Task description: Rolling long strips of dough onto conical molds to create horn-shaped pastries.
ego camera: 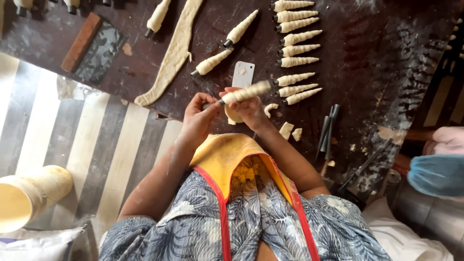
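Both my hands are on one cone [241, 94] right now, held just above the near edge of the table [377, 53]. It's a metal cone mould wrapped in a spiral of pale dough, lying roughly sideways, fat end to the right, with the dark metal tip poking out on the left. My left hand [197, 118] has its fingers pinched shut around that bare tip. My right hand [249, 110] is curled under the doughy middle, fingers closed on it, and a flap of loose dough [233, 116] hangs just below the cone between my hands.

Past the cone there's a white scraper [243, 73] lying flat. To its right sits a row of finished cones [295, 48], all pointing right, ridges neat. Left of the scraper a long dough strip [175, 53] runs diagonally. Some bare moulds [327, 130] lie off to the right, near a few dough scraps [290, 131].
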